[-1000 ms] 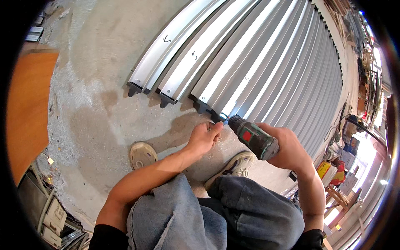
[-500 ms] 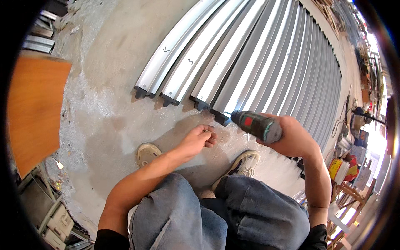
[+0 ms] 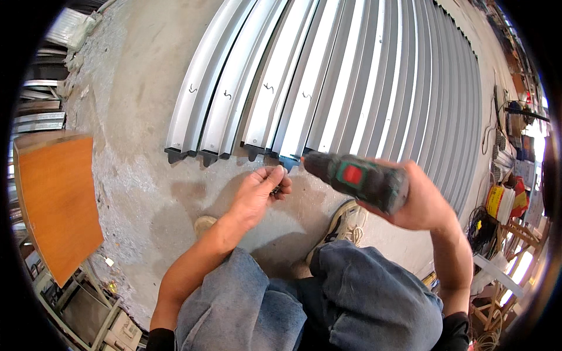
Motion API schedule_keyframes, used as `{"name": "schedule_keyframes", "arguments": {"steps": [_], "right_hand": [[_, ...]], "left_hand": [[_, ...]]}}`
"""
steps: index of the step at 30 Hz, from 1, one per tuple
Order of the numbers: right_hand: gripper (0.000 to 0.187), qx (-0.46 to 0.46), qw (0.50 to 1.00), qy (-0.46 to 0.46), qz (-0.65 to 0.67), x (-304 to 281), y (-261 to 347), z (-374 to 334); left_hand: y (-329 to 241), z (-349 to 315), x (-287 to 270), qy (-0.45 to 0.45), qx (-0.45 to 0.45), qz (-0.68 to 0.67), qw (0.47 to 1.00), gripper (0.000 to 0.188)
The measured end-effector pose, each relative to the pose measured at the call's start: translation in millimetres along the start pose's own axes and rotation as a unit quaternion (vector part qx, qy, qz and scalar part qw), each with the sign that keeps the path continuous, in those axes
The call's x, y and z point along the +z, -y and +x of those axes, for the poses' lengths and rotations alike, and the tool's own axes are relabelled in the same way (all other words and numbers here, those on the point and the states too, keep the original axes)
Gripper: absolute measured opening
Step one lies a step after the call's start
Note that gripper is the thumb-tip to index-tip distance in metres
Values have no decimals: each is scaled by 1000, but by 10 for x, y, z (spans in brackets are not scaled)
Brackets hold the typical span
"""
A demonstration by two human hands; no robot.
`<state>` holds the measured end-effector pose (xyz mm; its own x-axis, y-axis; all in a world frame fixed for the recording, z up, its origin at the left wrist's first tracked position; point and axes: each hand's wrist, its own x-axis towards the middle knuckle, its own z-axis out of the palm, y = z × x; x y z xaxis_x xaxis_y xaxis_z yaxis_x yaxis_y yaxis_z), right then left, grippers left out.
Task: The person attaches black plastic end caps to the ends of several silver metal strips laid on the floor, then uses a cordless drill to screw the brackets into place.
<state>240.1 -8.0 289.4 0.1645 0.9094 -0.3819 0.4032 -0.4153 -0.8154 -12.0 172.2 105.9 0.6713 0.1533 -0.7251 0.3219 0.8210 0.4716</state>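
Observation:
My right hand (image 3: 418,196) grips a dark cordless drill (image 3: 357,178) with green and red parts, pointed left. Its tip is close to the black end cap (image 3: 287,161) on the fourth of a row of long silver metal profiles (image 3: 301,108). Just below that cap, my left hand (image 3: 254,196) is closed, thumb pressed to the forefinger. Something small and dark shows among its curled fingers, too small to name. Black end caps also sit on the first profile (image 3: 186,117) and its neighbours, whose faces carry dark handwritten marks.
More profiles (image 3: 421,105) lie side by side toward the right. An orange-brown board (image 3: 58,205) stands at the left, near stacked metal pieces (image 3: 41,120). Spools and cables (image 3: 497,202) crowd the right side. My shoes (image 3: 345,225) rest on the concrete floor, close to the profile ends.
The view has shifted, so the profiles appear farther left. My left hand has come up to the fourth profile's end cap with thumb and forefinger pinched. The drill stays in my right hand.

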Motion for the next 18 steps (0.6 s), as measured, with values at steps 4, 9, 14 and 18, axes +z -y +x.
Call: {"name": "schedule_keyframes", "arguments": {"steps": [4,9,14,18], "right_hand": [[37,30,994,-59,84,295,-125,-364],[65,37,995,-59,68,430,-316,-622],[65,25,995,-84,57,491,-435,-758],[67,27,994,-96,51,492,-504,-804]], "left_hand": [[81,90,168,39,-22,-107,993,25],[19,138,288,99,-44,-219,970,28],[-42,175,381,126,6,-164,978,29],[-59,174,461,111,27,-141,983,32]]}}
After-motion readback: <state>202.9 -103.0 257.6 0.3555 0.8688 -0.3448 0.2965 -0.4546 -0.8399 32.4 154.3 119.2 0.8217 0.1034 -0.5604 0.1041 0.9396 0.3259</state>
